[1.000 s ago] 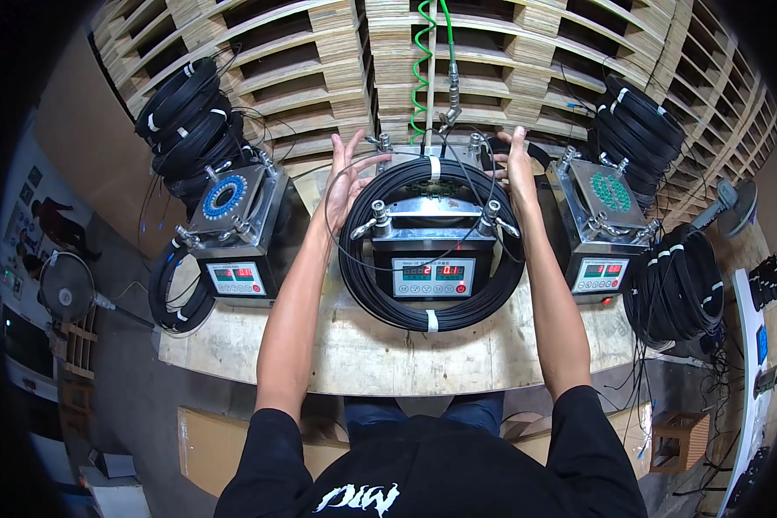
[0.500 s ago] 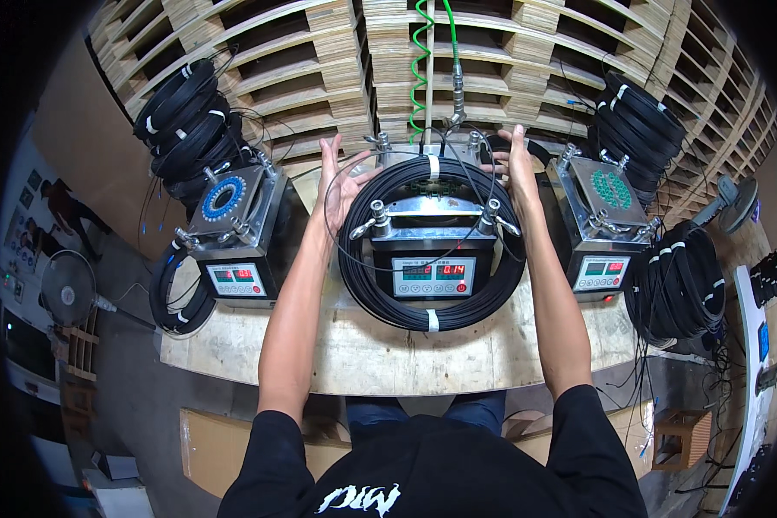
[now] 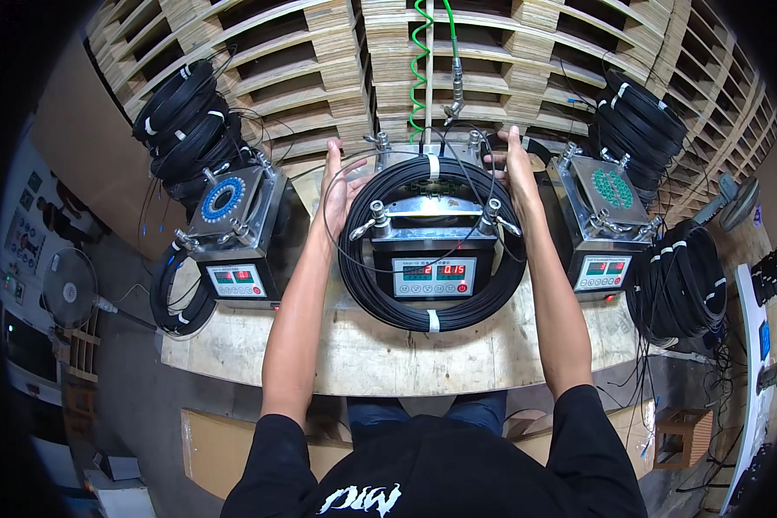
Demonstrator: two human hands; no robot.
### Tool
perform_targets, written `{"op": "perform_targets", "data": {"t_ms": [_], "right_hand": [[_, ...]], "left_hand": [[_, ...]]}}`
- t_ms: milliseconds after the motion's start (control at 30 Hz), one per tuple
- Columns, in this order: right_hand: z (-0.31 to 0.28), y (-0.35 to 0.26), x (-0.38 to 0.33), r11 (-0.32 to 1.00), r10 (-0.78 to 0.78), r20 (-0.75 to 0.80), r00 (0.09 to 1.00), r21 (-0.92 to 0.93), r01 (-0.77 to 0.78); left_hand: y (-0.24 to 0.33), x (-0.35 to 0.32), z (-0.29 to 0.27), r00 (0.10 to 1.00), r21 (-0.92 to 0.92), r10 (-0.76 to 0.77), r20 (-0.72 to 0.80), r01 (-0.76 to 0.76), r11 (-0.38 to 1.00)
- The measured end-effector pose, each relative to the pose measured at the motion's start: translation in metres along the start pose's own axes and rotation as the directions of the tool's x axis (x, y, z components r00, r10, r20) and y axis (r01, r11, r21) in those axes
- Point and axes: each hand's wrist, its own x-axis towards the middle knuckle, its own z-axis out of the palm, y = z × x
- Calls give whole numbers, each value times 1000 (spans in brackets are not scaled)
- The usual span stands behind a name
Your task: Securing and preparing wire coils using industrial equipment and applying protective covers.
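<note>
My left hand (image 3: 342, 188) is beside the upper left of a large black cable coil (image 3: 351, 250), its fingers stretched out and apart. On the other side, my right hand (image 3: 515, 164) is held upright by the coil's upper right, fingers extended too. Whether either palm presses on the coil I cannot tell. White ties bind the coil at top and bottom. It rings the front of the middle machine (image 3: 384, 263), which has a metal clamp plate and a lit red display. Thin loose cable loops hang across the coil.
Similar machines stand at left (image 3: 272, 246), with a blue ring of connectors, and at right (image 3: 570, 250), with green ones. Black coils are stacked at back left (image 3: 190, 129) and back right (image 3: 639, 121). Wooden pallets (image 3: 302, 69) rise behind the wooden table (image 3: 233, 350). A green air hose (image 3: 454, 34) hangs above.
My left hand has shifted slightly, with its fingers held closer to the coil. The right hand has barely moved, and the coil keeps its place. The hanging hose end has swung slightly left.
</note>
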Motion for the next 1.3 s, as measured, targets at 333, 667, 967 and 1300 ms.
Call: {"op": "perform_targets", "data": {"t_ms": [333, 667, 967, 1300], "right_hand": [[8, -1, -6, 989, -150, -114, 982, -19, 149], [0, 13, 18, 957, -220, 54, 974, -180, 226], [10, -9, -14, 985, -132, -90, 987, 97, 141], [1, 16, 18, 901, -355, 50, 934, -248, 356]], "left_hand": [[6, 1, 6, 981, 108, -3, 193, -18, 994], [0, -3, 7, 996, 315, 79, -27, -67, 947], [4, -6, 13, 991, 246, 113, 64, -126, 961], [3, -6, 13, 989, 276, 92, 116, -121, 953]]}}
